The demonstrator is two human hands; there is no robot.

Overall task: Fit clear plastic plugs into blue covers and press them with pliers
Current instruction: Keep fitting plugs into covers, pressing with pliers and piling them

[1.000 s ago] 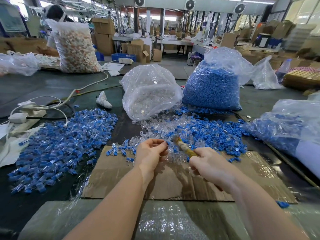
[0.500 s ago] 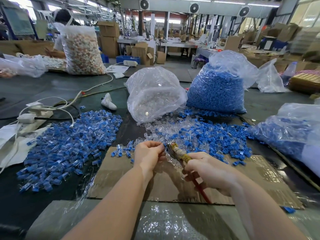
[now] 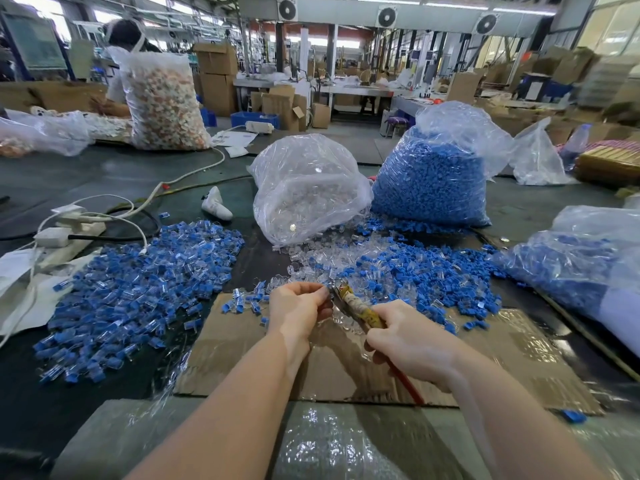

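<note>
Meeting between both hands (image 3: pixel 349 320), pliers (image 3: pixel 358 308) nip a plug.

White power strip (image 3: pixel 60 233) and cables (image 3: pixel 180 178) at left; bag of mixed pale parts (image 3: pixel 164 105) behind; cardboard boxes (image 3: pixel 218 77) beyond.

Both forearms are bare from the bottom of the view up to the wrists, with no sleeve, cuff or glove on either. The left hand (image 3: pixel 299 311) and the right hand (image 3: pixel 412 344) wear nothing: no ring, watch, band or tape shows. The fingernails that can be seen look short and unpainted.
</note>
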